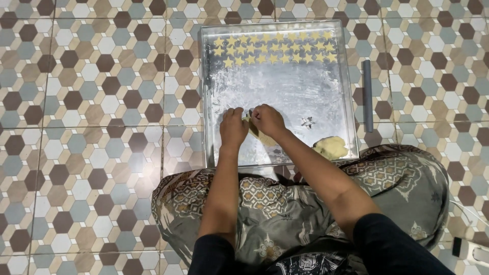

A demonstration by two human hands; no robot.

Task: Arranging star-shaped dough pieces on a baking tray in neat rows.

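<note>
A floured metal baking tray (336, 97) lies on the tiled floor in front of my crossed legs. Several star-shaped dough pieces (275, 48) sit in rows along its far edge. My left hand (233, 127) and my right hand (268, 120) meet over a flat sheet of yellow dough (261, 135) near the tray's front. Both hands pinch at something small between them, mostly hidden by the fingers. A lump of dough (331, 147) rests at the tray's near right corner, and a small star cutter (307, 122) lies on the flour to the right of my right hand.
A dark grey rolling stick (367, 94) lies on the floor along the tray's right side. The floor (91, 127) is patterned in hexagon tiles. A white cable and a plug (466, 244) are at the lower right, beside my patterned cloth (397, 188).
</note>
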